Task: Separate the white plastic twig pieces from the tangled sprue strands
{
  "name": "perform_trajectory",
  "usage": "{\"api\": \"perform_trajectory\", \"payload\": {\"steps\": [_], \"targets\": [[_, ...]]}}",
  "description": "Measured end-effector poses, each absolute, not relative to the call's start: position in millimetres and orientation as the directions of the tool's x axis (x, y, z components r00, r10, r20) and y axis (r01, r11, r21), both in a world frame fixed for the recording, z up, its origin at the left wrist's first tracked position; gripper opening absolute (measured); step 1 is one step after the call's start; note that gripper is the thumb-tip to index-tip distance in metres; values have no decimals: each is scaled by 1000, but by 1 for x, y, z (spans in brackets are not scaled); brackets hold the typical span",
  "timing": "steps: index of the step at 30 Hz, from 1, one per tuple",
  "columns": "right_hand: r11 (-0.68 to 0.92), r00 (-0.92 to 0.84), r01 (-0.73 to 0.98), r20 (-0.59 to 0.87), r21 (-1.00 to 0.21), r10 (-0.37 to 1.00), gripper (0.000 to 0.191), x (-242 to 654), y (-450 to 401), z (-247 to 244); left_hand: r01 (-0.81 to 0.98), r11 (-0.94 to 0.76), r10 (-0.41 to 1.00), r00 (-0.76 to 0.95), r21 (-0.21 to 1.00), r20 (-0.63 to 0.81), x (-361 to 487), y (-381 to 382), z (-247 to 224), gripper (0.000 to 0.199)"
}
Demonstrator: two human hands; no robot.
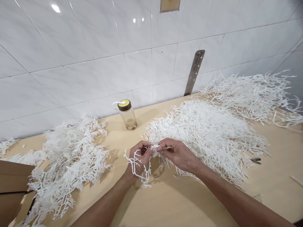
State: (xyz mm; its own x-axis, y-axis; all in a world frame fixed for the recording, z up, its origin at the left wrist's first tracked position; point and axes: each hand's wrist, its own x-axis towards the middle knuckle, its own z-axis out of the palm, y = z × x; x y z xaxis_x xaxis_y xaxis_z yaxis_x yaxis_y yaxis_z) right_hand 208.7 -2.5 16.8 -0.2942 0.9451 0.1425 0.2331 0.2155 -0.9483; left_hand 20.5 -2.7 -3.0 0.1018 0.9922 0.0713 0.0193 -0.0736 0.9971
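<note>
My left hand point(140, 157) is closed around a white branched plastic stem point(134, 167), whose curling twigs hang down over the palm and wrist. Close beside it, my right hand point(177, 153) pinches a small white spiky sprig point(155, 147) at the fingertips. The two hands nearly meet at this sprig; whether it is joined to the stem is hidden by the fingers. Just behind my right hand spreads a wide heap of loose white sprigs point(203, 126).
Tangled white branched pieces point(78, 157) pile up on the left, near a cardboard box point(15, 179). Longer bare stems point(248, 94) lie at the back right. A lidded bottle point(127, 116) stands by the tiled wall. A dark-handled tool point(256, 160) lies at right on the wooden table point(189, 205).
</note>
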Motion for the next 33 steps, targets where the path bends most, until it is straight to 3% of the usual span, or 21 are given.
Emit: {"api": "perform_trajectory", "payload": {"steps": [7,13,16,22,28,33], "targets": [[148,-357,287,38,-947,933,22,210,-6,30,175,-241,970,24,955,241,25,-7,3,12],[100,-291,262,20,-960,956,33,211,-3,24,176,-389,918,152,904,365,29,-11,17,13],[71,-260,250,4,-966,966,32,211,-2,20,124,-324,933,208,938,295,26,-9,14,23],[90,-285,183,35,-979,958,28,211,-3,21,-76,36,959,283,996,-13,21,-3,5,34],[83,-274,183,30,-980,961,26,212,-2,22,-105,131,953,287,986,-96,22,0,6,38],[98,-252,245,34,-965,967,28,212,-3,25,-130,126,937,342,984,-75,20,2,11,42]]}}
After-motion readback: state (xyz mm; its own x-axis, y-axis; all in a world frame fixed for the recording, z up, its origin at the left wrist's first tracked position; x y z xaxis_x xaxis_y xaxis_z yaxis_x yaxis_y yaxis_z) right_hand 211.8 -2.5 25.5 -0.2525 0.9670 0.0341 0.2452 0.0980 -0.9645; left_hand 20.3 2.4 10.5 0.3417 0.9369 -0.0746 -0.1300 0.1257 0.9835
